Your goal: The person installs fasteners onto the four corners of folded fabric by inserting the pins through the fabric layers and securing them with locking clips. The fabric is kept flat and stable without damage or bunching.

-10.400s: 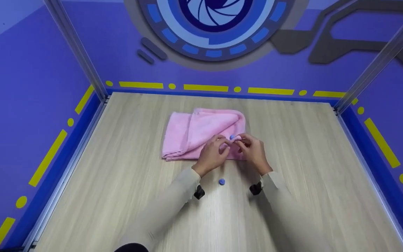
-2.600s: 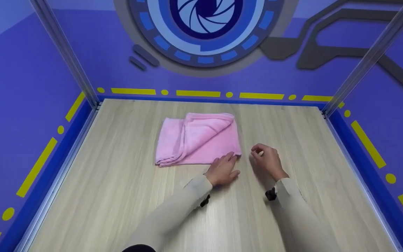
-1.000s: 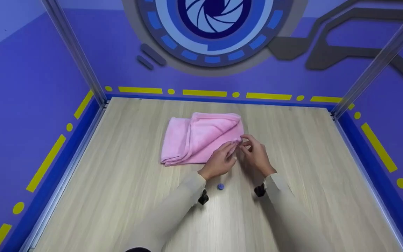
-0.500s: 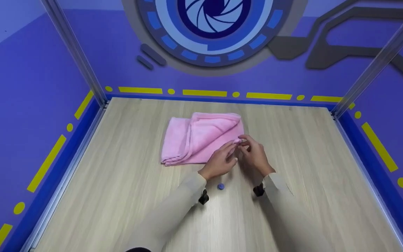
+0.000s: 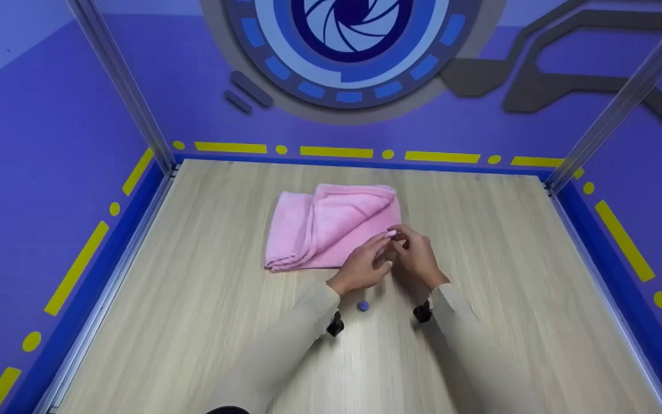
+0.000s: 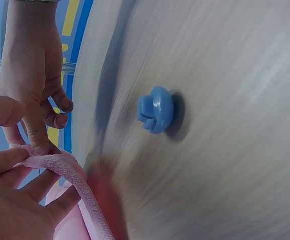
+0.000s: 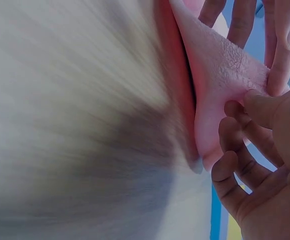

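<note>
A folded pink towel (image 5: 339, 224) lies on the table, its near-right corner raised between my hands. My left hand (image 5: 361, 266) supports that corner on nearly straight fingers (image 6: 41, 186), its thumb apart from the cloth. My right hand (image 5: 418, 257) pinches the corner's tip between thumb and forefinger, the other fingers (image 7: 240, 150) curled loosely below. Whether something sits inside the pinched fold is hidden. On the table just in front of my hands is a small blue plastic piece (image 6: 157, 110) with a round base and a notched knob; neither hand touches it.
The pale wood table (image 5: 222, 322) is bounded by purple walls (image 5: 153, 57) at the back and both sides. Metal corner posts (image 5: 130, 98) stand at the back corners.
Since 2.6 s ago, my right hand has come left to the towel corner and the corner has been lifted. Over the last second, the right hand shifts slightly left. The blue piece stays still.
</note>
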### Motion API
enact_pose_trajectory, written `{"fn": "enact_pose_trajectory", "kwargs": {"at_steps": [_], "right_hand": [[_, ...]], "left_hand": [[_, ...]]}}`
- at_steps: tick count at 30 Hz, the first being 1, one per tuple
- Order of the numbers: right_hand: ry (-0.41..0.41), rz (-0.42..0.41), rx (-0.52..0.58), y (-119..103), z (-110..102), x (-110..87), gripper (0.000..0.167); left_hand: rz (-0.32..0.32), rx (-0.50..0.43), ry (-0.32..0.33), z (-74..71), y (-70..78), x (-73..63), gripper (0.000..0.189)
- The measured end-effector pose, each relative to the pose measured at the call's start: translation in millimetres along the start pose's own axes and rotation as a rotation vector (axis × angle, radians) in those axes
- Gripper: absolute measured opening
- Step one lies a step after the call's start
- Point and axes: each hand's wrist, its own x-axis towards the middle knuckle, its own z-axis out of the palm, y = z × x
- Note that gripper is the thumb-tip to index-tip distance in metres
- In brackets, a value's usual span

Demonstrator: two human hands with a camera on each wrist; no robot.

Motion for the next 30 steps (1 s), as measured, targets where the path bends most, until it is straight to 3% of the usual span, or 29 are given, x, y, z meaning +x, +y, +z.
{"fn": "enact_pose_trajectory", "kwargs": {"at_steps": [13, 19, 23, 30], "right_hand": [[0.018, -0.008, -0.023, 2.6, 1.0, -1.2, 0.011], [0.004, 0.037, -0.027, 3.1, 0.5, -3.9, 0.013], [0.002, 0.054, -0.025, 3.4, -0.5, -4.2, 0.018], [0.014, 0.038, 0.005, 5.7, -0.3, -4.4, 0.018]], "left_hand": [[0.010, -0.043, 0.000, -1.5, 0.0, -4.1, 0.054], [-0.008, 0.090, -0.024, -8.5, 4.2, -16.8, 0.041], [-0.061, 0.218, -0.117, -17.6, 10.0, -28.3, 0.032], [-0.131, 0.346, -0.317, -27.8, 19.0, -45.9, 0.042]]}}
